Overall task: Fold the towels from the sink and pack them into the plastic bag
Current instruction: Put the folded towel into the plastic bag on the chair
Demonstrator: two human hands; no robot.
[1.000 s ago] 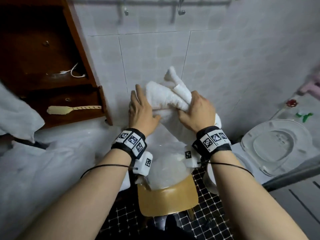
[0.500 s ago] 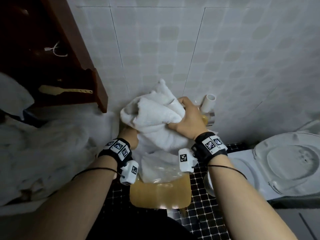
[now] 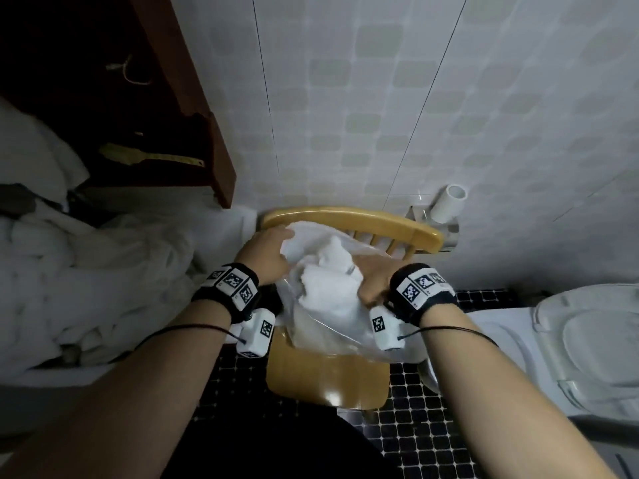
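Note:
A white folded towel [image 3: 330, 285] sits in the mouth of a clear plastic bag [image 3: 325, 335] that lies on a yellow wooden chair [image 3: 326, 385]. My left hand [image 3: 264, 255] grips the bag's upper left rim and holds it open. My right hand [image 3: 375, 280] grips the towel's right side, its fingers sunk into the cloth and partly hidden. More white towels [image 3: 93, 271] are heaped in the sink at the left.
A brown wooden cabinet [image 3: 193, 108] hangs above the sink, with a yellow brush [image 3: 152, 157] on its shelf. The white toilet [image 3: 574, 344] stands at the right. A white pipe [image 3: 451, 202] juts from the tiled wall behind the chair. Black mosaic floor lies below.
Both hands have come down from chest height with the towel, which is now in the bag's mouth. My left hand has shifted from the towel to the bag's rim. The view has tilted downward.

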